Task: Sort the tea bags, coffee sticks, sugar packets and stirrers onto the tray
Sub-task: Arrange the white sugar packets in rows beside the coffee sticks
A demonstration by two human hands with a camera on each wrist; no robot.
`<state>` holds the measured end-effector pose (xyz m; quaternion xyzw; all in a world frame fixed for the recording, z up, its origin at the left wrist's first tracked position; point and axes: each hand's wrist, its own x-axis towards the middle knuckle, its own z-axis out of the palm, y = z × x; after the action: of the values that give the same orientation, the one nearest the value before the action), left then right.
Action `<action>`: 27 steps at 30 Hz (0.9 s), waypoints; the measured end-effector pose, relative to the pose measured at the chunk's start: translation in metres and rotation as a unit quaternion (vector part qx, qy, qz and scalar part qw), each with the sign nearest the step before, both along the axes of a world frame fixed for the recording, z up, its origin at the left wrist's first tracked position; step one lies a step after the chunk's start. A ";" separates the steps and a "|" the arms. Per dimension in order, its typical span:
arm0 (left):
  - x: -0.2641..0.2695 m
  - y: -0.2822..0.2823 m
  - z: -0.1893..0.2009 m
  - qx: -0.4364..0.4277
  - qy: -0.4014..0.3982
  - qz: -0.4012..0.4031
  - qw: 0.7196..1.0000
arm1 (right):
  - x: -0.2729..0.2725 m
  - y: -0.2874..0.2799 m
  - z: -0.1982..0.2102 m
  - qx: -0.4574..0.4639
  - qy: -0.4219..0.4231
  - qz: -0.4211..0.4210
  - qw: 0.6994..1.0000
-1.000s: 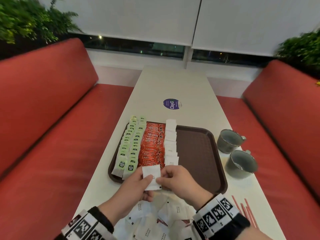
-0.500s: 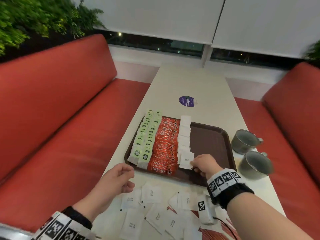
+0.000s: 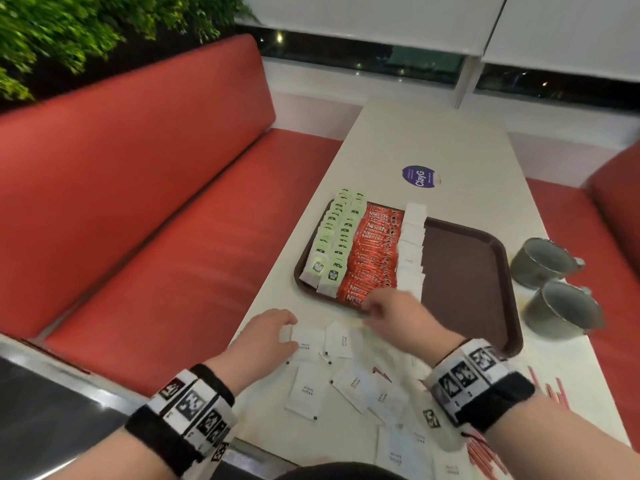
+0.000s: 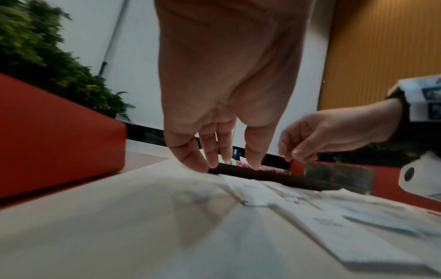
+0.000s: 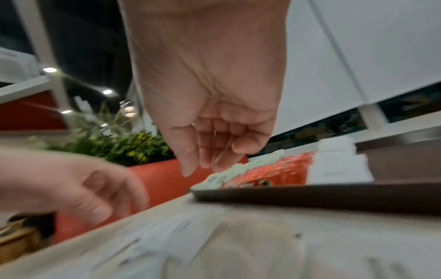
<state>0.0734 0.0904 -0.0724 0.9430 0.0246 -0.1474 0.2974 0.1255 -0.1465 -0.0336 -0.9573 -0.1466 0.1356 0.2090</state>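
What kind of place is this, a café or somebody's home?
Most likely a café or canteen booth: red padded benches flank a long narrow table, which carries a brown serving tray of drink sachets beside two grey mugs.

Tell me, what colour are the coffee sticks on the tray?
The coffee sticks are red with white lettering, clearest in the head view.

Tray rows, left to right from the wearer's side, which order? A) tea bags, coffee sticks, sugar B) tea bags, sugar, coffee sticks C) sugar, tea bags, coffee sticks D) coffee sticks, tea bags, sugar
A: on the tray the green tea bags lie leftmost, the red coffee sticks in the middle, and the white sugar packets to their right; the tray's right part is bare.
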 end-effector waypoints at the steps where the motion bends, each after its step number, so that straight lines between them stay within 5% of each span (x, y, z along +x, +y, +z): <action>1: 0.003 -0.004 -0.003 0.021 0.001 -0.025 0.999 | -0.007 0.011 -0.004 -0.029 0.006 0.041 0.999; 7: 0.019 -0.018 -0.007 0.102 0.041 -0.101 0.989 | -0.015 0.043 -0.024 -0.194 0.019 0.095 0.976; 12: 0.025 -0.010 -0.007 0.070 0.034 -0.086 0.993 | -0.012 0.043 -0.026 -0.170 0.038 0.058 0.983; 17: 0.031 0.005 -0.002 -0.081 0.024 -0.005 0.996 | -0.011 0.031 -0.021 -0.094 0.107 0.012 0.990; 22: 0.039 0.020 0.010 -0.366 0.144 0.093 0.915 | -0.016 0.008 -0.004 0.123 0.155 -0.100 0.975; 27: 0.044 0.012 0.021 -0.487 0.230 0.116 0.835 | -0.027 -0.015 0.004 0.350 0.164 -0.227 0.894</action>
<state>0.1169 0.1027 -0.0516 0.6055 0.1268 -0.3178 0.7185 0.0988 -0.1613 -0.0292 -0.7936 0.0736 0.1794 0.5767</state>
